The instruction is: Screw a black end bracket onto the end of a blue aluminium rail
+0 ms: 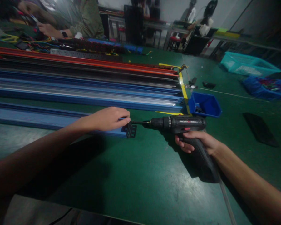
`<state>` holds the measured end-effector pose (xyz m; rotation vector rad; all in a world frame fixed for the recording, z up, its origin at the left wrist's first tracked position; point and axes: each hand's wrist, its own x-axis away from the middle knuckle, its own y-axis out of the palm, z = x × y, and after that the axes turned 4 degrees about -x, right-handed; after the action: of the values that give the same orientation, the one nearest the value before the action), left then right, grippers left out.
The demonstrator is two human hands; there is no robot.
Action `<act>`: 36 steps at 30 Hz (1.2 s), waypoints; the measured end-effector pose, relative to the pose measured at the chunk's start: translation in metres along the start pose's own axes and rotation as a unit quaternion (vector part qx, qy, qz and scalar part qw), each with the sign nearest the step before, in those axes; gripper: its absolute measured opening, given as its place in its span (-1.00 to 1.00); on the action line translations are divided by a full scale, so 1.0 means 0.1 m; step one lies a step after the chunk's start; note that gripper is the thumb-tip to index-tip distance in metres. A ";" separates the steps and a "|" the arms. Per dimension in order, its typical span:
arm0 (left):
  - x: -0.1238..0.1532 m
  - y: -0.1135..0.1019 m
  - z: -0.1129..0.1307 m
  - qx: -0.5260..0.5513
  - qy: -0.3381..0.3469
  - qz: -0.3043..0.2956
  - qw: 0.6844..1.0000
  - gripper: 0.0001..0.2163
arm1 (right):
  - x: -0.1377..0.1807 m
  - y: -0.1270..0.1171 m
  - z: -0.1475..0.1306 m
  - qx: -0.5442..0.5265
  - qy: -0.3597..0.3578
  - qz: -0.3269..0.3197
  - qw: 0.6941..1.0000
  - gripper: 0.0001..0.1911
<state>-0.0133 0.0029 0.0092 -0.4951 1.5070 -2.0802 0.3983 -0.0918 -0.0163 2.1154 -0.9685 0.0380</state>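
My right hand (196,140) grips a black cordless drill (187,123), its long bit (140,122) pointing left. The bit's tip reaches a black end bracket (131,130) on the near blue metal profile (61,117). Over that same end lies my left hand (110,118), fingers curled and pressed together at the bracket. Whether those fingers pinch a screw or only hold the profile's end is hidden. The profile lies flat on the green table (140,175).
Behind the near profile lie several long blue, black and orange profiles (84,84), their right ends at yellow tape (184,89). A blue bin (204,104) stands there. Further right are a teal basket (248,64), another blue bin (267,89) and a black slab (259,128). A co-worker's hand (49,30) shows across the table.
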 end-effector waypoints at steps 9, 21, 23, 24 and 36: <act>0.00 0.00 -0.01 -0.004 0.002 0.003 1.000 -0.61 | -0.01 0.02 -0.02 0.014 -0.001 0.017 1.000 -0.74; 0.00 0.01 0.00 -0.007 0.003 0.006 1.000 -0.61 | 0.00 0.01 0.00 0.043 -0.015 0.024 0.999 -0.73; 0.01 0.02 -0.01 -0.004 0.006 0.007 1.000 -0.62 | 0.01 0.01 0.00 0.043 -0.012 0.025 0.999 -0.73; 0.01 0.02 -0.02 -0.003 0.008 0.008 1.000 -0.62 | 0.01 0.01 0.00 0.043 -0.012 0.027 0.999 -0.73; 0.01 0.01 0.00 -0.005 0.008 0.005 1.000 -0.62 | 0.01 0.02 0.00 0.029 -0.005 0.030 0.999 -0.73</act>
<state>-0.0138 0.0024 0.0077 -0.4755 1.5276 -2.0738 0.3980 -0.0931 -0.0148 2.1412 -1.0476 0.0873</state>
